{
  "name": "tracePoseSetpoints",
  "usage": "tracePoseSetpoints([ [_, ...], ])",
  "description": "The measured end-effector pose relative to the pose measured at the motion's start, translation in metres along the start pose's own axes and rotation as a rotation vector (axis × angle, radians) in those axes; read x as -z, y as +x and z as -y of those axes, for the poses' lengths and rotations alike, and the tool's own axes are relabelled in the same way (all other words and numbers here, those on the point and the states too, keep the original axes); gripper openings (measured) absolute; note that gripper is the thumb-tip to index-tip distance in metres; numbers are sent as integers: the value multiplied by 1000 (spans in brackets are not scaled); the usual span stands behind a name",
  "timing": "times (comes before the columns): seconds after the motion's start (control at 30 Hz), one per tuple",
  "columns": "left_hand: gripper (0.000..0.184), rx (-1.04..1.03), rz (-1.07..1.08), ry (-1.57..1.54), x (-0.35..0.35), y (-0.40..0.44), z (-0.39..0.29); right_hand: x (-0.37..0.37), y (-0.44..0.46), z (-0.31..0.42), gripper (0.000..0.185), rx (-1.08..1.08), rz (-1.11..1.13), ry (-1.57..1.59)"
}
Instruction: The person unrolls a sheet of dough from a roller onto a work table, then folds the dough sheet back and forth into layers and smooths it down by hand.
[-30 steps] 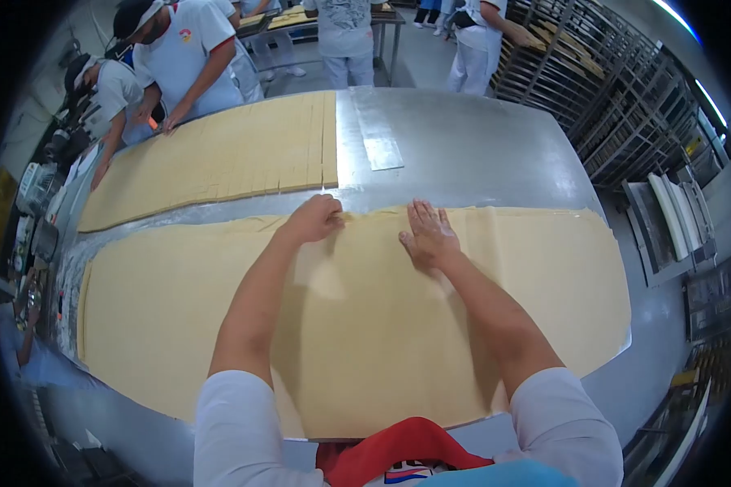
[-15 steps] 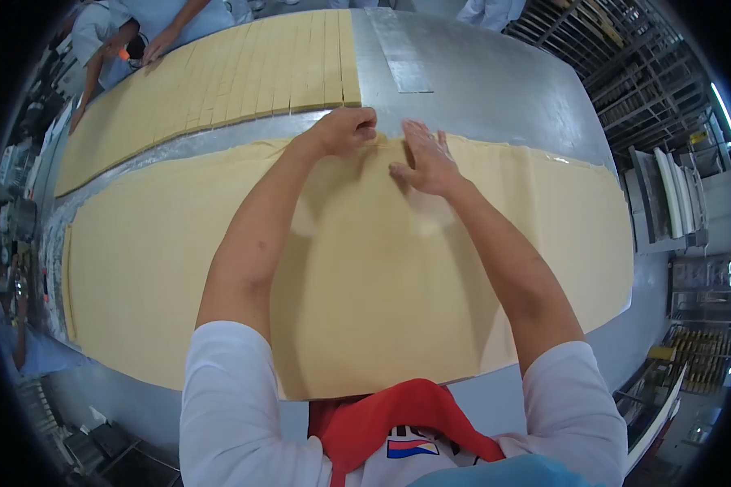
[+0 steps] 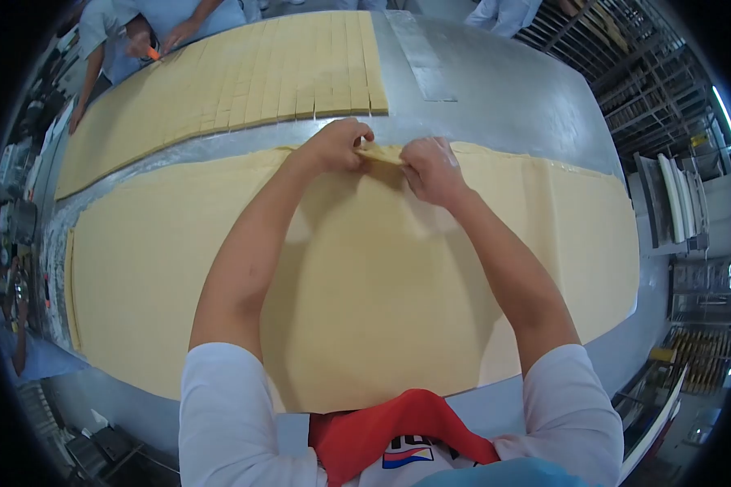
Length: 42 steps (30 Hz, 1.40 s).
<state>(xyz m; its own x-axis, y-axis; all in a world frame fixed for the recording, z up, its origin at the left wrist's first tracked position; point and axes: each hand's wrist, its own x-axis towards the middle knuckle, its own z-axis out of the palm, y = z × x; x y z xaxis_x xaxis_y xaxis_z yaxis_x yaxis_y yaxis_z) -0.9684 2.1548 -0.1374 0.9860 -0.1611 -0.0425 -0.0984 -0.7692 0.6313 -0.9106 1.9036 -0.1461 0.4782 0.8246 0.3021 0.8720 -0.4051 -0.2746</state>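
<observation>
A large pale-yellow dough sheet (image 3: 365, 300) covers the near part of the metal table. At its far edge my left hand (image 3: 339, 146) pinches the dough between thumb and fingers. My right hand (image 3: 433, 169), just to the right, grips the same edge with curled fingers. Between the two hands a short length of the edge is raised and folded. Beyond them, a thicker dough slab (image 3: 244, 81) lies on the table, cut into narrow strips over its right part.
The steel table (image 3: 528, 105) extends behind the sheet, with a flat clear strip (image 3: 421, 61) on it. Co-workers stand at the far side; one person's hand (image 3: 140, 42) holds an orange-handled tool on the slab. Racks (image 3: 633, 73) stand at right.
My right hand has gone from lying flat with spread fingers to gripping the dough edge. The edge between my hands has lifted. The view has tilted downward since the earliest frame.
</observation>
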Motion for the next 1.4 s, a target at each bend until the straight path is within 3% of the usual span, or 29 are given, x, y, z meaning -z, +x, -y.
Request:
tracePoseSetpoints([
  [0.13,42,16,58,171,-4,-10,-2,-3,-17,2,16,280,-194,-54],
  [0.17,38,-125,-92,215,-7,-15,0,-4,-19,1,16,280,-197,-58],
  [0.2,34,-265,-242,259,-11,-17,4,-6,-19,1,16,146,-152,17],
  [0.23,34,-267,-244,263,-13,-15,7,-9,-17,0,17,13,-109,93],
  [0.33,24,-264,-173,159,-14,-9,6,-18,3,-8,20,-105,-69,38],
  [0.4,16,-51,-222,159,-20,-9,-5,-24,10,-10,20,-112,-127,-1],
  [0.57,14,-74,-372,261,-31,2,6,-15,9,15,21,-123,-279,-180],
  [0.63,13,-75,-464,218,-30,1,6,-32,-17,30,41,16,-145,-74],
  [0.67,14,-72,-590,209,-28,0,2,-11,-18,54,56,25,229,-133],
  [0.7,16,-69,-714,198,-28,-2,-3,-12,-26,62,60,0,249,-120],
  [0.8,20,-158,-788,202,-50,-35,-13,-17,-11,59,67,-88,283,-124],
  [0.87,38,-24,-468,162,-64,-72,-30,-21,5,51,69,-151,290,-133],
  [0.9,38,-35,-468,178,-69,-84,-36,-20,12,47,70,-169,318,-117],
  [0.97,60,40,-348,465,-78,-93,-45,-16,10,45,70,-193,332,-109],
  [1.0,60,25,-346,469,-74,-92,-49,-14,-1,47,70,-181,304,-155],
  [1.07,72,219,-198,430,-70,-88,-55,-1,-26,46,70,-181,281,-199],
  [1.17,69,294,-263,515,-83,-82,-69,17,-74,58,68,-368,497,-163],
  [1.23,69,141,-101,439,-96,-67,-90,14,-88,46,66,-260,296,-170],
  [1.27,69,137,-70,441,-106,-56,-89,10,-82,38,66,-273,315,-164],
  [1.4,64,114,-142,476,-119,-27,-102,12,-75,-7,68,-191,306,-43],
])
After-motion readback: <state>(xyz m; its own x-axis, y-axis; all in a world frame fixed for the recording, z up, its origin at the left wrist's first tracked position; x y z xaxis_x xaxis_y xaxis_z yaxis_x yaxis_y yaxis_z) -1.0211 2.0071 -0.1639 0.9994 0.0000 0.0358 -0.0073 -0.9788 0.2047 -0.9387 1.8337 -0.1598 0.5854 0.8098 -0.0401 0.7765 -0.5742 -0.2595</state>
